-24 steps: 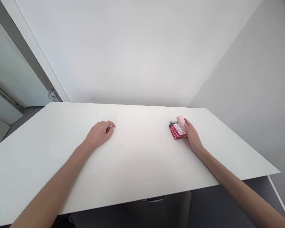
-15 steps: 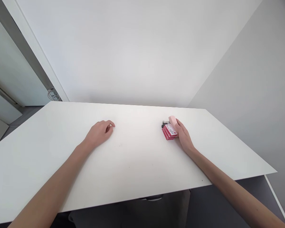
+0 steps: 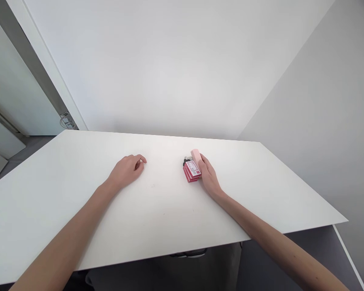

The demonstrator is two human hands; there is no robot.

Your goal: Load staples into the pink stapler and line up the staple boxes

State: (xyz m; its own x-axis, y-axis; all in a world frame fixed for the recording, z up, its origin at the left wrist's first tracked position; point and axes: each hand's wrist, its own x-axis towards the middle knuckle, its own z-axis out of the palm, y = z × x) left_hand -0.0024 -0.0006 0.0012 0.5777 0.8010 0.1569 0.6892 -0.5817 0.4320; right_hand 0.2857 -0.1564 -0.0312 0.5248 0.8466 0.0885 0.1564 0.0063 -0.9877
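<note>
Right hand (image 3: 209, 178): fingers together against red boxes (image 3: 191, 173), pink stapler (image 3: 195, 155), grip unclear | left hand (image 3: 127, 169): curled, empty | risk: sideways push may topple boxes.

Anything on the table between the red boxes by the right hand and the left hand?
Nothing visible. Only bare table lies between the red boxes, which the right hand touches, and the left hand. A pink stapler sits behind them.

From where I sit, both forearms (image 3: 79, 226) show bare from the bottom edge up to the wrists, slim and smooth. My left hand (image 3: 125, 171) and right hand (image 3: 209, 178) are bare too, with long fingers; the nails are too small to make out.
</note>
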